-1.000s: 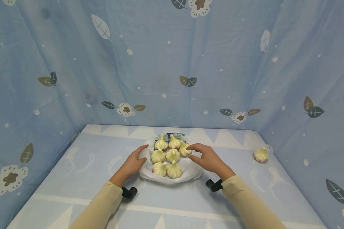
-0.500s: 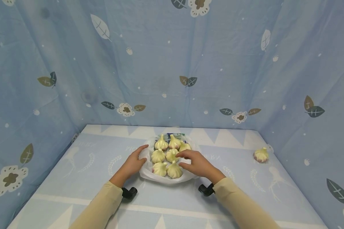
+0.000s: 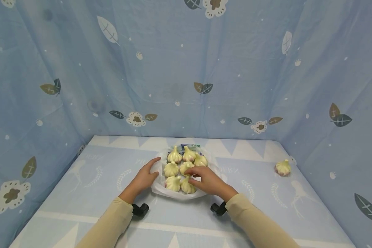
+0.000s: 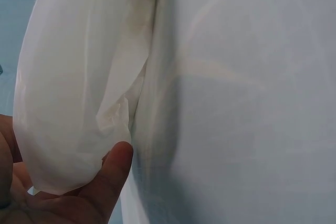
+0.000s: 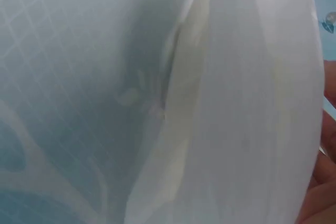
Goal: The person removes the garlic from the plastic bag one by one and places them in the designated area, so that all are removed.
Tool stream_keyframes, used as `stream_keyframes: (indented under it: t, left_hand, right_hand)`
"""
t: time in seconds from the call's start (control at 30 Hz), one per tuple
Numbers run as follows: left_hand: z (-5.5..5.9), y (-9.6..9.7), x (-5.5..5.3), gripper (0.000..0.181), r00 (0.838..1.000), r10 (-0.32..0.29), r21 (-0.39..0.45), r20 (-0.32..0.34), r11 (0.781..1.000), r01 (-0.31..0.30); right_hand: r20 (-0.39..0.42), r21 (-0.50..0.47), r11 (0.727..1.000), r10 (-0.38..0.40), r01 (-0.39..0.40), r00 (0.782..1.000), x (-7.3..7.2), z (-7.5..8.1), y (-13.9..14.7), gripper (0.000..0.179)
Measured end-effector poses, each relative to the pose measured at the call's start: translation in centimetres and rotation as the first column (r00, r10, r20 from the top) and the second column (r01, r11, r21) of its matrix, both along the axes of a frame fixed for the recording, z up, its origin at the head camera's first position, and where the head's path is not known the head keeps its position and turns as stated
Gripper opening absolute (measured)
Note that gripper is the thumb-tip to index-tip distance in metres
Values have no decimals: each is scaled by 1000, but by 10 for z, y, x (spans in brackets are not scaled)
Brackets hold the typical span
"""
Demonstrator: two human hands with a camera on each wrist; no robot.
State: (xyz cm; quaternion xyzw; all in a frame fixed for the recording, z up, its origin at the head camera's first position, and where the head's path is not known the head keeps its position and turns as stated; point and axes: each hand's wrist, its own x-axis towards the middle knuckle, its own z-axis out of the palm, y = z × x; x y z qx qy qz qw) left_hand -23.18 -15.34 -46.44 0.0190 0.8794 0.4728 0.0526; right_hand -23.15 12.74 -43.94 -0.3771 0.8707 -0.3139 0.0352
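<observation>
A white plastic bag (image 3: 179,196) stands open-topped mid-table with several pale garlic bulbs (image 3: 171,169) inside. At its left side, my left hand (image 3: 143,177) holds the rim; the left wrist view shows the thumb (image 4: 116,166) outside the plastic (image 4: 73,77) and the other fingers partly hidden behind it. My right hand (image 3: 210,181) reaches over the bag's right side, finger and thumb pinching the stem of the front right garlic bulb (image 3: 187,187). In the right wrist view the bag wall (image 5: 247,108) covers most of that hand, leaving only parts of fingers (image 5: 329,129) at the edge.
One more garlic bulb (image 3: 283,168) lies alone near the table's right edge. A pale blue patterned cloth (image 3: 93,193) covers the table. Blue curtains (image 3: 161,69) with leaves and flowers hang behind and on both sides.
My right hand has moved left and toward me, from the bag's back right garlic bulb to the front right one, and its fingers have closed at the stem. The left hand stays.
</observation>
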Motion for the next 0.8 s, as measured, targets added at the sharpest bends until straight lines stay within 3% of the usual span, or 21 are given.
stream_keyframes:
  t: [0.33, 0.8]
  left_hand:
    - [0, 0, -1, 61, 1000, 0, -22, -9, 1000, -1]
    - [0, 0, -1, 62, 1000, -7, -10, -21, 1000, 7]
  right_hand:
    - [16, -20, 1000, -8, 8, 1000, -1, -3, 0, 28]
    - [-35, -26, 1000, 6, -7, 999, 3, 4, 0, 24]
